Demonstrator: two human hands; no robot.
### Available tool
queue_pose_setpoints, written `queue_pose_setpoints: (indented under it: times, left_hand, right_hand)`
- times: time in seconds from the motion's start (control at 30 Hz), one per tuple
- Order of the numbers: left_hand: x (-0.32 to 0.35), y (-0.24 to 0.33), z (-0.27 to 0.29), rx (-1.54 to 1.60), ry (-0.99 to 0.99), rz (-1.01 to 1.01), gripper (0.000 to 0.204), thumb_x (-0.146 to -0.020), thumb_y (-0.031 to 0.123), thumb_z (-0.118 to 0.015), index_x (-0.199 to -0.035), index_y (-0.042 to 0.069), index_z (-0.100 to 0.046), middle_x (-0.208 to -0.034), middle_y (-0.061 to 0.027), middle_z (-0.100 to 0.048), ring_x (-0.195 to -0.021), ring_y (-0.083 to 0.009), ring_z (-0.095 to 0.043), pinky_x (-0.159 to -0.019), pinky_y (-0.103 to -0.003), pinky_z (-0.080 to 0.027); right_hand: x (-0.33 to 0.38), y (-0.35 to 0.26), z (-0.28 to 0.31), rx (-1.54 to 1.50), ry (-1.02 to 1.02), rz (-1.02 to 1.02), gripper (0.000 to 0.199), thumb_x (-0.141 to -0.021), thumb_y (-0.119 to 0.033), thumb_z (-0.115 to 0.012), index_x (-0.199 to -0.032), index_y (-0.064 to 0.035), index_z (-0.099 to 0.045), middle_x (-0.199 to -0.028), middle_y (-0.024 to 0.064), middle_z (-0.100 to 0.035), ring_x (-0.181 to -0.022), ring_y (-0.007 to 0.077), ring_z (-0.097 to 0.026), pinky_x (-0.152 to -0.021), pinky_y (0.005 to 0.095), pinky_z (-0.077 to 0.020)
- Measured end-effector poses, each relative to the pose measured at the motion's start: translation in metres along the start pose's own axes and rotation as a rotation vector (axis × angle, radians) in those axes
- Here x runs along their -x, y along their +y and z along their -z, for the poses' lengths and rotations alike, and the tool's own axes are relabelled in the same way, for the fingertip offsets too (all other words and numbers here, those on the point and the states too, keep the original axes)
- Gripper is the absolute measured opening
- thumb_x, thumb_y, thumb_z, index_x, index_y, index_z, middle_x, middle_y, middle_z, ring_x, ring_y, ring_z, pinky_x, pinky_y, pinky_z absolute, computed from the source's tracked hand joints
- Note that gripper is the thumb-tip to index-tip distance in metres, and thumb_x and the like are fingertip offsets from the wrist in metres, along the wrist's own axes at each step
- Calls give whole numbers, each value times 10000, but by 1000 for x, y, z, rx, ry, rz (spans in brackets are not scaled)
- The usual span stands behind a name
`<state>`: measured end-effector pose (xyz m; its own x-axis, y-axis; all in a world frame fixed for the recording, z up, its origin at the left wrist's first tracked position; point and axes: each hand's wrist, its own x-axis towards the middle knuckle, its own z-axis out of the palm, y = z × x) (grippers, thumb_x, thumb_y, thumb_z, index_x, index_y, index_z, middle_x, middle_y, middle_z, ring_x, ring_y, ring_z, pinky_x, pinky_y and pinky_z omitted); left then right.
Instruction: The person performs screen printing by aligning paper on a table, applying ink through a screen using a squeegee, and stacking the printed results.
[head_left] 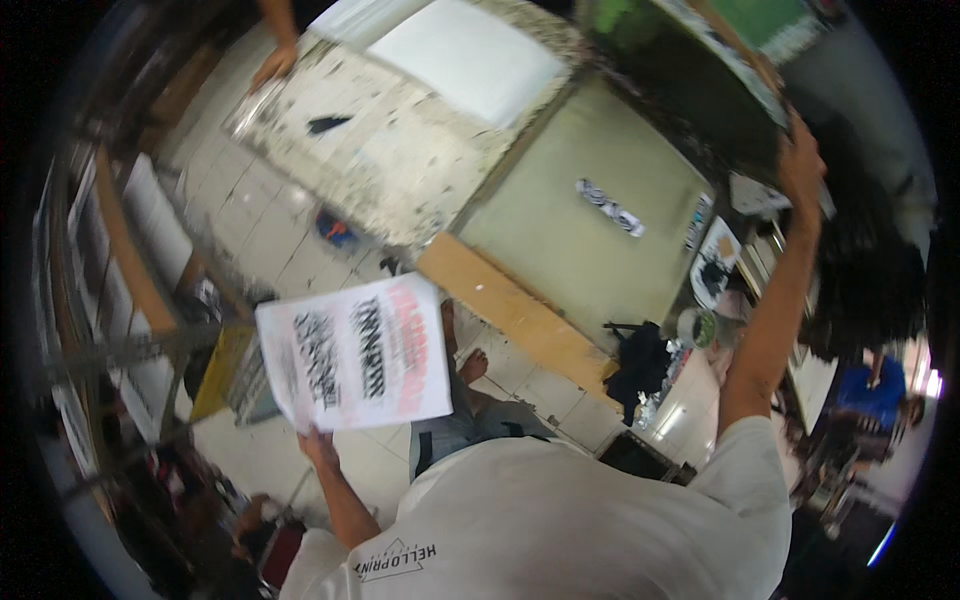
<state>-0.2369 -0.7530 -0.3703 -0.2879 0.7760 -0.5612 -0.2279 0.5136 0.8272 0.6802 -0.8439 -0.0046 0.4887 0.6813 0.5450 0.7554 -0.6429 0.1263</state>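
Head view: white sheet [360, 350] printed in pink and black, held up over tiled floor [240, 200]; left hand [318, 448] pinches its near edge. Right hand [803, 160], raised, closed on a tilted frame [745, 72]. Beyond, I note a co-worker's hand [275, 65] at the stained tabletop's [390, 150] left corner.

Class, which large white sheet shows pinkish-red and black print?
The printed sheet held at its edge in the person's left hand; the other white sheet, on the speckled table, looks plain.
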Motion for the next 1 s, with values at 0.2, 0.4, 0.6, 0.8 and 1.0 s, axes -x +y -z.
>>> queue_pose_setpoints:
  times: [0.2, 0.4, 0.6, 0.8, 1.0]
  left_hand:
    - [-38, -47, -74, -60, -106, 59, 392, -949, 122, -553, -1331, 74, -483, -1140, -101, -633, -967, -222, -661, -741, -385, -601]
    - [-61, -89, -193, 142, -187, 108, 345, -953, 90, -542, -1292, 30, -521, -1104, -111, -664, -879, -200, -691, -646, -316, -605]
    - [-88, -85, -310, 261, -255, 112, 273, -967, -4, -474, -1222, 11, -570, -923, -64, -653, -714, -123, -639, -559, -258, -544]
    - [-133, -118, -390, 43, -324, -120, 323, -945, -14, -520, -1259, 39, -569, -966, -215, -682, -786, -257, -696, -682, -356, -527]
    - [-160, -93, -418, -298, -496, -277, 588, -873, 173, -690, -1357, -58, -449, -1239, -268, -596, -1160, -447, -560, -956, -533, -439]
  right_hand:
    - [-1, 51, -1, 18, -222, -112, 517, -1035, -271, -402, -1507, -68, -352, -1537, 170, -378, -1418, 328, -356, -1161, 409, -281]
    - [-11, 85, 25, -271, -265, -138, 581, -1056, -326, -402, -1515, 15, -297, -1564, 209, -312, -1424, 322, -333, -1164, 381, -265]
    - [1, 68, 65, 89, -293, -66, 628, -1048, -417, -403, -1509, 2, -323, -1570, 210, -293, -1412, 359, -327, -1159, 427, -275]
    - [16, 31, 38, 5, -197, -200, 637, -1035, -412, -436, -1503, 6, -330, -1550, 213, -319, -1394, 358, -345, -1143, 428, -296]
    - [24, 14, 49, 8, -154, -257, 647, -1022, -407, -469, -1498, 10, -337, -1530, 216, -345, -1375, 357, -363, -1127, 428, -318]
